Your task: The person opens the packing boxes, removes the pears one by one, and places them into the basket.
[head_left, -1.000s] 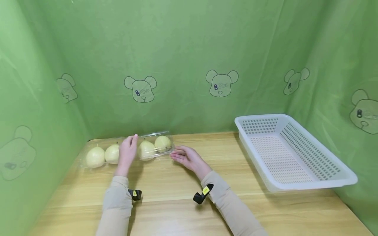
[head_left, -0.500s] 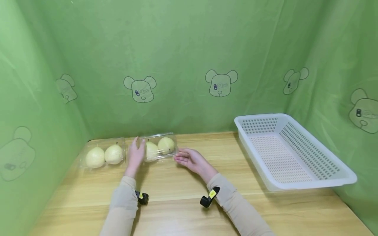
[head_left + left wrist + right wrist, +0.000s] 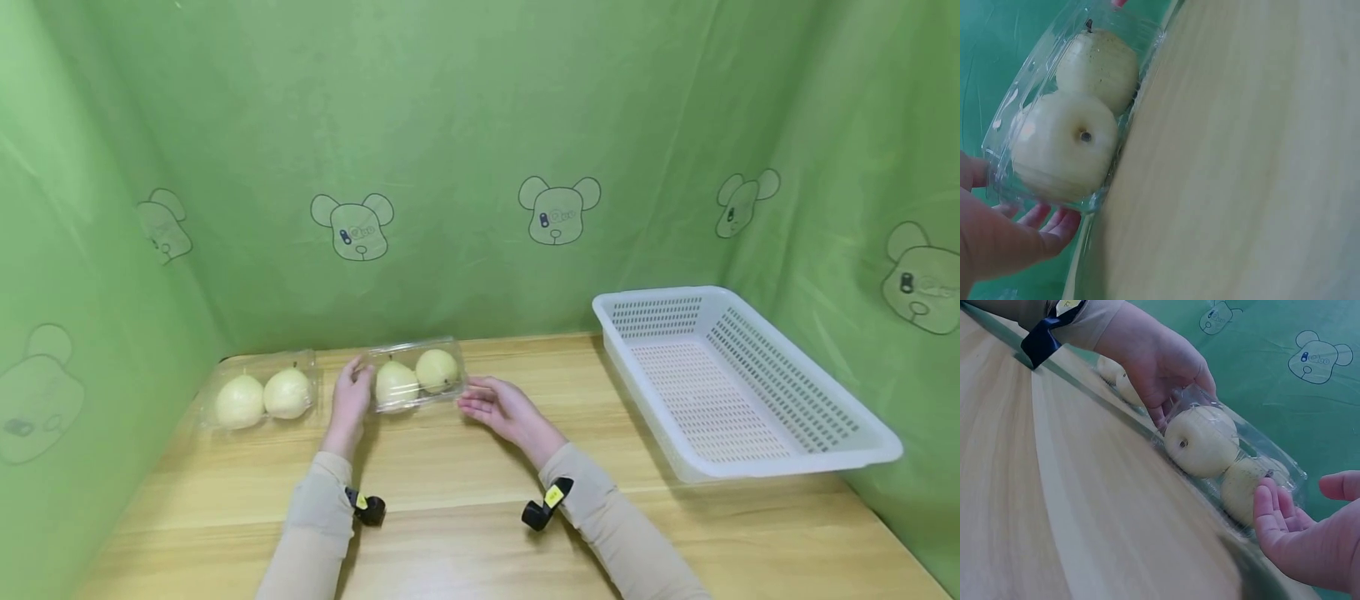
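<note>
A clear plastic box (image 3: pixel 384 403) holding two pale yellow pears (image 3: pixel 437 371) is between my hands near the table's back edge. At its left end my left hand (image 3: pixel 351 398) holds it, thumb at the side and fingers curled at the end, as the left wrist view shows. My right hand (image 3: pixel 510 414) touches the right end with its fingertips; its thumb (image 3: pixel 1341 485) stands apart from the plastic. To the left lies a second clear box (image 3: pixel 311 379) with two more pears (image 3: pixel 240 402).
A white perforated plastic basket (image 3: pixel 648 412) stands on the right of the wooden table (image 3: pixel 450 500). Green curtains (image 3: pixel 450 108) with bear-head prints enclose the back and sides.
Both hands and the box between them have moved right, away from the second box. My left hand has shifted from over the gap between the boxes to the moved box's left end.
</note>
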Motion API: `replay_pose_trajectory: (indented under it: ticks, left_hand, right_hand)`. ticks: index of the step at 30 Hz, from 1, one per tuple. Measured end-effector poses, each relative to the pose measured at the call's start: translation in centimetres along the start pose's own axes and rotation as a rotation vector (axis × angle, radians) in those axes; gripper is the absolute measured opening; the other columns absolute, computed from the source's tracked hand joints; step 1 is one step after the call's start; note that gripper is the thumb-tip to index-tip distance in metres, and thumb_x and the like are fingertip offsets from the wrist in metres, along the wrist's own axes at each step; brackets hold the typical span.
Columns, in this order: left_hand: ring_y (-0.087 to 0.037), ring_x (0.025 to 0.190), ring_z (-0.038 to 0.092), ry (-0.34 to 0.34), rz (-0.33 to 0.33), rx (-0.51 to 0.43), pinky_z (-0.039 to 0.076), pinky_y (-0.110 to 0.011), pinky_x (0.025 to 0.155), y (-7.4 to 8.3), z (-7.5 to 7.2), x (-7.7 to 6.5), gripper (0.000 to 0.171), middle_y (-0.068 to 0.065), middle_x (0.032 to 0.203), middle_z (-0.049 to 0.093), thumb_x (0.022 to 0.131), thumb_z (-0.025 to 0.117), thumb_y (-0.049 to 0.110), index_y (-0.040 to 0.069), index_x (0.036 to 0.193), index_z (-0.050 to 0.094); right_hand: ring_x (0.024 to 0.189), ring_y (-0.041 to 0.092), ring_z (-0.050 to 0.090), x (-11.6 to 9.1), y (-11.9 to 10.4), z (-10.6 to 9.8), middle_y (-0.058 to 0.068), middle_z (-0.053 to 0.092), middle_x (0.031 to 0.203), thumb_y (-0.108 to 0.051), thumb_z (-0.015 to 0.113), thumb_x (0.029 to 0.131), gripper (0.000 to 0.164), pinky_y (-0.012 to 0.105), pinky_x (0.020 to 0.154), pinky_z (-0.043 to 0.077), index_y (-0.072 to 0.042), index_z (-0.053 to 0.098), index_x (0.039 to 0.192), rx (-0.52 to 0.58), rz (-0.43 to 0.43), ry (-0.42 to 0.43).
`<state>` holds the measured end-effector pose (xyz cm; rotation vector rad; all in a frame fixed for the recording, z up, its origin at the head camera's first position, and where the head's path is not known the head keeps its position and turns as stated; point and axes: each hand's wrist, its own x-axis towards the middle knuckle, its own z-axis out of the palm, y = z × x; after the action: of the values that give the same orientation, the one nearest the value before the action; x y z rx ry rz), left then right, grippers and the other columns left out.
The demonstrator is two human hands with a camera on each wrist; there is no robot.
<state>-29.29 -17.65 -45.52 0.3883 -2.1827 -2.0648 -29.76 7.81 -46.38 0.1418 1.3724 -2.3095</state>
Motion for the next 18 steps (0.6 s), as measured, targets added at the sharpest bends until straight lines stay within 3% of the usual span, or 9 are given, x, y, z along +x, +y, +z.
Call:
replay_pose_trajectory:
  ticks: [3, 5, 10, 18]
  left_hand:
    - [-0.012, 0.078, 0.05, -0.035, -0.024, -0.054, 0.043, -0.018, 0.061, 0.0, 0.2, -0.3, 0.056, -0.019, 0.143, 0.046, 0.1, 0.049, 0.021, 0.011, 0.152, 0.03]
    - [-0.008, 0.071, 0.047, -0.054, -0.035, -0.082, 0.041, -0.016, 0.055, 0.0, 0.4, -0.4, 0.057, -0.018, 0.14, 0.048, 0.1, 0.051, 0.021, 0.012, 0.152, 0.031]
    - [-0.008, 0.079, 0.052, -0.076, -0.047, -0.108, 0.046, -0.016, 0.06, 0.0, 1.0, -0.6, 0.057, -0.019, 0.139, 0.05, 0.098, 0.054, 0.019, 0.011, 0.151, 0.035]
    - [-0.011, 0.09, 0.056, -0.096, -0.067, -0.134, 0.051, -0.021, 0.071, -0.1, 1.6, -0.7, 0.056, -0.02, 0.137, 0.052, 0.095, 0.058, 0.015, 0.007, 0.147, 0.038]
  right_hand:
    - [0.088, 0.021, 0.065, 0.0, 0.0, -0.4, 0.01, 0.062, 0.092, -0.013, 0.049, 0.098, 0.039, 0.037, 0.097, 0.055, 0.007, 0.045, 0.132, 0.001, -0.009, 0.02]
    - [0.083, 0.019, 0.065, 0.0, 0.0, -0.7, 0.007, 0.062, 0.086, -0.015, 0.051, 0.098, 0.03, 0.033, 0.09, 0.057, 0.002, 0.05, 0.123, -0.001, -0.005, 0.031]
    - [0.075, 0.017, 0.059, -0.1, 0.1, -1.3, 0.002, 0.058, 0.077, -0.023, 0.06, 0.095, 0.02, 0.031, 0.08, 0.056, -0.008, 0.053, 0.107, -0.045, 0.017, 0.06]
    - [0.067, 0.015, 0.056, -0.3, -0.1, -2.2, -0.001, 0.056, 0.069, -0.024, 0.066, 0.091, 0.025, 0.028, 0.071, 0.055, -0.008, 0.054, 0.105, -0.16, 0.006, 0.078]
